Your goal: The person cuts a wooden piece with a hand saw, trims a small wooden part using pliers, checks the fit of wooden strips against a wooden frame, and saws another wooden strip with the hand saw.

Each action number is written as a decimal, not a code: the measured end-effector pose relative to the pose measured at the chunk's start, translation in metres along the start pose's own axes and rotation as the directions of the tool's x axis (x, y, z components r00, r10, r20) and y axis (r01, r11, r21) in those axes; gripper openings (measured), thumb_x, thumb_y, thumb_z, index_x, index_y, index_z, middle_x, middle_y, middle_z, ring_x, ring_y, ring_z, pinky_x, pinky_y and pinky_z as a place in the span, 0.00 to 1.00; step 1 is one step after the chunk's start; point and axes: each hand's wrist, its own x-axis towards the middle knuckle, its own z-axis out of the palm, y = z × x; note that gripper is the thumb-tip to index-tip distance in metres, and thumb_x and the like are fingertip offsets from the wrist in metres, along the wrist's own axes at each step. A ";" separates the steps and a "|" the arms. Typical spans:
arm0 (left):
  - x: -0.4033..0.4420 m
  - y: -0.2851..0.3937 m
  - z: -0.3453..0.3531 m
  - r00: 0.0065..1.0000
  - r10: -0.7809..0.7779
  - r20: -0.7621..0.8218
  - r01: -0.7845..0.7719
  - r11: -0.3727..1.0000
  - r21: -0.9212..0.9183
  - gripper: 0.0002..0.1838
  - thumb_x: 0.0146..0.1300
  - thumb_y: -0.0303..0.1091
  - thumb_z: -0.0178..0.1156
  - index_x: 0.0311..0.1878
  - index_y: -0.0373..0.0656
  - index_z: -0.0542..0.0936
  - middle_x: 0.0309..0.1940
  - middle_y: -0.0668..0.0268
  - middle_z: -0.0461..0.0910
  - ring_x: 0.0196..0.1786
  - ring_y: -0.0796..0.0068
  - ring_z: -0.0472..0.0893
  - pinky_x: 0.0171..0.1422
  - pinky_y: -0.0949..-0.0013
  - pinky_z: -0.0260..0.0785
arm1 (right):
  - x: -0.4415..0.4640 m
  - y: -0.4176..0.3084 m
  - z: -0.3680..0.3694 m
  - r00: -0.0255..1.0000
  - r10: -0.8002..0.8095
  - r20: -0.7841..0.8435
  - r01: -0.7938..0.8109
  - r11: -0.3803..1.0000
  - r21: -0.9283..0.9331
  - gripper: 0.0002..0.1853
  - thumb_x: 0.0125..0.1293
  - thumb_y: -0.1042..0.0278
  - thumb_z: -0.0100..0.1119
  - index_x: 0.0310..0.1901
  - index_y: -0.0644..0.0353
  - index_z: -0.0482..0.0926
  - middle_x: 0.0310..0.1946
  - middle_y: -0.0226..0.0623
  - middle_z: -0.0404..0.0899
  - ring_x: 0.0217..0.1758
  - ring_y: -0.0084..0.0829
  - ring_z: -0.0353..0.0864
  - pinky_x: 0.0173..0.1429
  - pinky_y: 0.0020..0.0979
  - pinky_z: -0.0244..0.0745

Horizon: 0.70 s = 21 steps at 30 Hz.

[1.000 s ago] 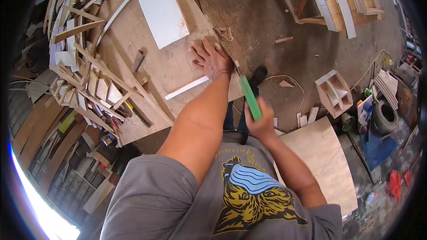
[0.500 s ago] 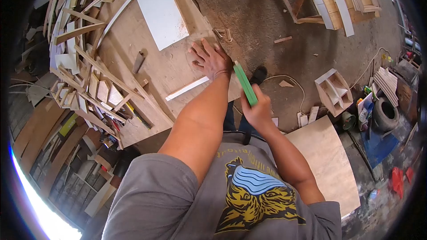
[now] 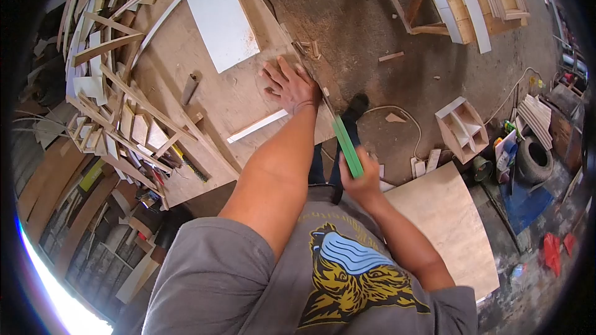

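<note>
By the near edge of the worktop (image 3: 226, 99), a white strip (image 3: 257, 126) is seen. The left hand (image 3: 290, 87) is laid flat at the right edge, fingers spread. Beyond this edge, the green tool (image 3: 347, 146) is gripped by the right hand (image 3: 365, 177); it should be guided straight, fingers kept clear.

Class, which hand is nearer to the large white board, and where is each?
Left. The left hand rests on the table just short of the large white board; the right hand, farther, holds the green-handled tool beyond the edge.
</note>
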 end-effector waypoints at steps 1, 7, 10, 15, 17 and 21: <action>-0.002 -0.003 0.001 1.000 0.004 -0.003 -0.004 1.000 -0.008 0.33 0.78 0.50 0.42 0.82 0.51 0.56 0.85 0.53 0.40 0.86 0.48 0.36 0.83 0.36 0.34 | 0.014 0.005 0.010 1.000 -0.001 0.008 0.001 1.000 -0.006 0.09 0.63 0.71 0.67 0.37 0.61 0.75 0.29 0.52 0.82 0.33 0.57 0.84 0.33 0.49 0.77; 0.001 -0.004 0.004 1.000 -0.003 0.008 0.003 1.000 0.016 0.33 0.78 0.51 0.42 0.81 0.53 0.56 0.85 0.54 0.40 0.86 0.48 0.37 0.82 0.35 0.34 | 0.005 -0.024 -0.003 1.000 0.019 -0.014 -0.020 1.000 -0.021 0.11 0.66 0.72 0.66 0.34 0.61 0.71 0.24 0.54 0.77 0.28 0.58 0.81 0.29 0.49 0.72; 0.001 -0.010 0.011 1.000 0.022 -0.021 -0.021 0.999 0.028 0.32 0.78 0.51 0.42 0.81 0.53 0.57 0.85 0.54 0.39 0.86 0.47 0.37 0.82 0.34 0.35 | -0.006 -0.015 -0.001 1.000 -0.011 -0.004 0.010 0.999 -0.032 0.10 0.65 0.72 0.67 0.36 0.61 0.73 0.25 0.53 0.78 0.29 0.57 0.82 0.31 0.49 0.73; -0.001 -0.011 0.008 1.000 0.005 -0.009 -0.005 1.000 0.019 0.32 0.78 0.52 0.42 0.81 0.53 0.58 0.85 0.53 0.41 0.86 0.47 0.38 0.81 0.34 0.37 | 0.014 -0.016 0.010 0.999 0.043 0.031 -0.040 0.996 -0.085 0.09 0.63 0.73 0.67 0.40 0.61 0.75 0.27 0.52 0.80 0.32 0.55 0.84 0.34 0.49 0.77; 0.002 -0.007 0.011 0.998 0.017 -0.054 -0.016 1.000 0.017 0.32 0.78 0.52 0.43 0.80 0.53 0.59 0.85 0.53 0.42 0.86 0.47 0.38 0.81 0.34 0.38 | -0.011 -0.032 -0.014 0.998 0.061 -0.010 -0.061 0.998 0.002 0.11 0.61 0.71 0.67 0.40 0.60 0.73 0.29 0.55 0.81 0.33 0.59 0.83 0.35 0.52 0.77; -0.002 -0.012 0.010 0.999 0.025 -0.020 -0.025 1.000 0.004 0.32 0.78 0.51 0.43 0.80 0.52 0.59 0.84 0.53 0.42 0.86 0.47 0.39 0.81 0.33 0.38 | 0.019 -0.003 0.015 0.999 0.028 0.018 -0.028 1.000 -0.011 0.09 0.64 0.72 0.66 0.37 0.62 0.74 0.27 0.55 0.79 0.33 0.59 0.81 0.34 0.49 0.74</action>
